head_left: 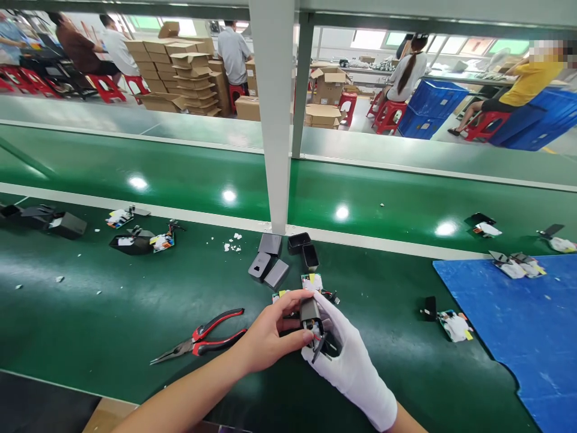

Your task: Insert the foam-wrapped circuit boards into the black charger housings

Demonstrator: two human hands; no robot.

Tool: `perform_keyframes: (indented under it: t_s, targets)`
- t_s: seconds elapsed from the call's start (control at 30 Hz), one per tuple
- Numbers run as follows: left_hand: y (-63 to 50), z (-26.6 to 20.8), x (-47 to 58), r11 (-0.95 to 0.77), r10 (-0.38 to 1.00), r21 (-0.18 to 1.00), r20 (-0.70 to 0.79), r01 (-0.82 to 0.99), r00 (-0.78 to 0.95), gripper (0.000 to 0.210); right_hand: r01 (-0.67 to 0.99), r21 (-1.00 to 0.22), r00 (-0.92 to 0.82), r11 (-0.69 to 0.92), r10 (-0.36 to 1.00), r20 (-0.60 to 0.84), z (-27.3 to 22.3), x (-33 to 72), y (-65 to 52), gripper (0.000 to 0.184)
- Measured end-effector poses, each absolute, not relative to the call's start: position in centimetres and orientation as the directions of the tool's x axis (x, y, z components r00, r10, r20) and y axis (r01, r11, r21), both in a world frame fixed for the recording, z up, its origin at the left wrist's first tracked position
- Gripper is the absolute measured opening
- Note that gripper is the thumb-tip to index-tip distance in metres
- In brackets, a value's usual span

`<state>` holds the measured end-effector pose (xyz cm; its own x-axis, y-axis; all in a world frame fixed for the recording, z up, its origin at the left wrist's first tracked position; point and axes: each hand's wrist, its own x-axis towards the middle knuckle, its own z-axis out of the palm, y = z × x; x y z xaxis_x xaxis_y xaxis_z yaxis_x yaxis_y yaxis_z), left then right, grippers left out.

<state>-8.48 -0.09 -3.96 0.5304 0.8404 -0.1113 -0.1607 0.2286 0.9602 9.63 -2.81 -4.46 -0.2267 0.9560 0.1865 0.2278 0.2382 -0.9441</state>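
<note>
My bare left hand [274, 334] and my white-gloved right hand [347, 349] are both closed around a small dark grey plastic casing [310, 310]. The casing's open end faces me, and parts of its electronics and a dark flap show there. The left thumb presses at that opening, while the gloved fingers wrap the right side. Just beyond the hands lie circuit boards [312, 281] with white filler and yellow tape, partly hidden by my fingers. Long-nose pliers [198, 337] with red and black handles rest to the left of my left hand, jaws pointing left.
Grey casing parts [270, 264] and open black shells [310, 255] sit by the upright post [276, 120]. More casings and boards [163, 242] lie left; others [455, 326] lie right near a blue mat [532, 337]. White crumbs [233, 245] dot the green bench. People sit beyond.
</note>
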Motion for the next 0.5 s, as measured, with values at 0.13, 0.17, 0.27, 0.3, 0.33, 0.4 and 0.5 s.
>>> perform_keyframes:
  t_s: [0.13, 0.17, 0.27, 0.3, 0.33, 0.4, 0.5]
  targets:
    - [-0.1, -4.1, -8.4, 0.243, 0.852, 0.952, -0.117, -0.188, 0.510, 0.058, 0.222, -0.945, -0.232, 0.240, 0.954, 0.188, -4.6, 9.6, -2.9, 0.061]
    - [-0.1, -4.2, -8.4, 0.241, 0.857, 0.952, -0.116, -0.190, 0.502, 0.058, 0.225, -0.945, -0.230, 0.239, 0.955, 0.187, -4.6, 9.7, -2.9, 0.062]
    - [-0.2, -4.3, -8.3, 0.210, 0.880, 0.961, -0.105, -0.182, 0.463, 0.055, 0.228, -0.945, -0.220, 0.234, 0.958, 0.184, -4.9, 9.7, -2.9, 0.063]
    - [-0.2, -4.3, -8.2, 0.198, 0.888, 0.965, -0.103, -0.172, 0.449, 0.053, 0.227, -0.947, -0.220, 0.226, 0.959, 0.177, -5.1, 9.6, -2.9, 0.063]
    - [-0.2, -4.4, -8.1, 0.190, 0.894, 0.969, -0.103, -0.160, 0.437, 0.051, 0.224, -0.951, -0.223, 0.214, 0.961, 0.164, -5.2, 9.6, -2.9, 0.062]
    - [-0.2, -4.4, -7.9, 0.180, 0.903, 0.974, -0.108, -0.137, 0.416, 0.049, 0.220, -0.957, -0.226, 0.188, 0.964, 0.138, -5.4, 9.5, -2.9, 0.060]
    - [-0.4, -4.4, -7.7, 0.170, 0.909, 0.978, -0.109, -0.119, 0.402, 0.045, 0.219, -0.961, -0.223, 0.165, 0.968, 0.116, -5.6, 9.4, -2.9, 0.058]
